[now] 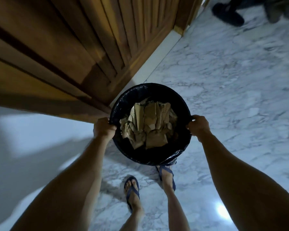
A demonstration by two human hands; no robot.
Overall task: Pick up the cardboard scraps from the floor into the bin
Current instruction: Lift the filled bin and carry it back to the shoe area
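Both hands, left [104, 127] and right [197, 124], gripped opposite sides of the bin [141, 90] rim; cardboard scraps [148, 125] sat piled inside. Risk: loose liner slipping under fingers, bin tipping, scraps spilling.

A wooden door [77, 39] with vertical panels filled the upper left, its frame [158, 55] meeting a white marble floor [232, 84] veined in grey. Two feet in blue flip-flops [132, 192] stood on the marble. Dark shoes [227, 14] lay blurred at the top right. A light glare [222, 212] shone low right.
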